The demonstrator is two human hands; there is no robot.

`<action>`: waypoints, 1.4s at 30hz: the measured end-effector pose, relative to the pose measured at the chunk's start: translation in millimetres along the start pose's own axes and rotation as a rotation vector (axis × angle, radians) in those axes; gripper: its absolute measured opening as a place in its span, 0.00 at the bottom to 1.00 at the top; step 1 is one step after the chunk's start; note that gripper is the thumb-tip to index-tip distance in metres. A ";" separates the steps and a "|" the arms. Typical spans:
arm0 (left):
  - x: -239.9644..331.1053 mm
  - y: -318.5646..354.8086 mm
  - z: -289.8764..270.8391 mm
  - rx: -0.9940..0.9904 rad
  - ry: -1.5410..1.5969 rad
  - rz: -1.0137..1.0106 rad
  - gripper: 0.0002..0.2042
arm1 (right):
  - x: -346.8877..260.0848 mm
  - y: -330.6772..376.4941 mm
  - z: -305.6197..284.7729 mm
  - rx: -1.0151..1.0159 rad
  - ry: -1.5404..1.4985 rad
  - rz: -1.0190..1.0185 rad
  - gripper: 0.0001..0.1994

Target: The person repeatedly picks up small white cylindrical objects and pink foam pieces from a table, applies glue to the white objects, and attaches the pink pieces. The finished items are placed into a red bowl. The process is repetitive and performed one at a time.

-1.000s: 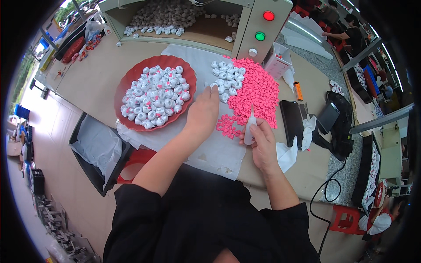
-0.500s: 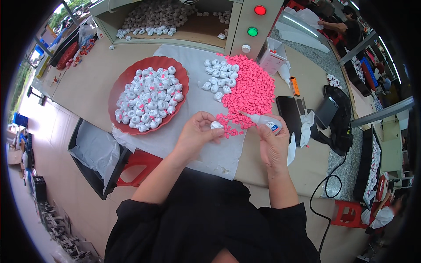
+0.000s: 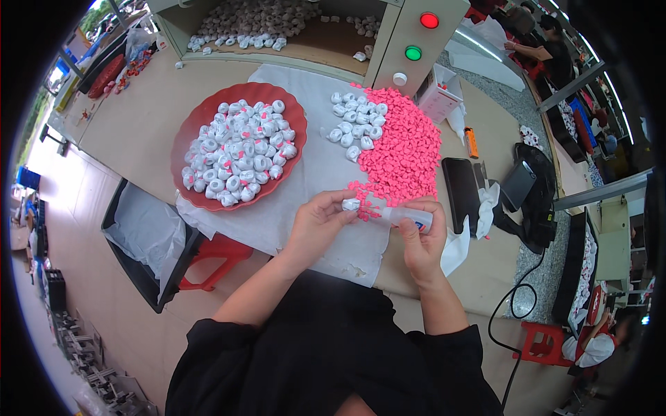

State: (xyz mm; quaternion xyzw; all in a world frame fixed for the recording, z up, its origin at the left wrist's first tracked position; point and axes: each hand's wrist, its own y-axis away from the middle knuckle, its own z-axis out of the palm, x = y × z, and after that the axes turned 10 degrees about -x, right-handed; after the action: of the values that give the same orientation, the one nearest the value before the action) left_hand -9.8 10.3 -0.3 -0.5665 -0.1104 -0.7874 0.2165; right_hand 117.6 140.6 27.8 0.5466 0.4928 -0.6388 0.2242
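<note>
My left hand (image 3: 320, 220) pinches a small white rounded piece (image 3: 351, 204) between thumb and fingers, over the near edge of the pink pieces. In my right hand (image 3: 424, 239) is a translucent glue bottle (image 3: 415, 218), gripped around its body, with its nozzle toward the white piece; whether the tip touches it I cannot tell. Small pink pieces (image 3: 399, 149) lie heaped beyond my hands. Several white pieces (image 3: 357, 121) rest along the heap's left side. A red scalloped bowl (image 3: 182, 156) on the left is full of similar white pieces, some with pink bits on them.
White paper (image 3: 277, 80) covers part of the table. At the back stands a grey cabinet (image 3: 388, 59) with lit buttons and more white pieces inside. On the right lie a black phone (image 3: 460, 191), an orange lighter (image 3: 471, 143) and crumpled tissue (image 3: 488, 208). A black lined crate (image 3: 149, 232) sits at left.
My right hand has brought the glue bottle's nozzle left toward the white piece in my left hand. The left hand keeps its pinch. The whole view has shifted slightly.
</note>
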 end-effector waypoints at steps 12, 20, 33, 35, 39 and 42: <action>-1.0 0.8 0.5 0.007 0.031 0.016 0.14 | 8.8 2.6 -0.1 -0.064 0.236 -0.109 0.12; -1.9 1.5 0.0 0.009 0.021 0.016 0.14 | 6.9 1.2 0.4 -0.052 0.253 -0.112 0.12; 0.1 2.4 1.1 0.009 0.037 0.007 0.14 | 7.2 1.8 1.6 -0.054 0.236 -0.079 0.12; 0.3 2.1 1.1 0.007 0.038 0.002 0.14 | 7.8 2.5 1.6 -0.049 0.252 -0.085 0.12; -0.8 2.4 0.6 0.009 0.043 -0.009 0.13 | 10.3 1.3 0.5 -0.065 0.343 -0.174 0.13; 1.3 2.2 1.8 0.006 0.057 0.002 0.13 | 10.4 1.5 0.8 -0.065 0.358 -0.185 0.13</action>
State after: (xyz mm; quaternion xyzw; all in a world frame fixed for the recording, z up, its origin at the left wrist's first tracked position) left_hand -7.6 8.8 1.4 -0.5434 -0.1062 -0.8025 0.2222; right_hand 115.3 141.9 17.7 0.5963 0.5933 -0.5331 0.0911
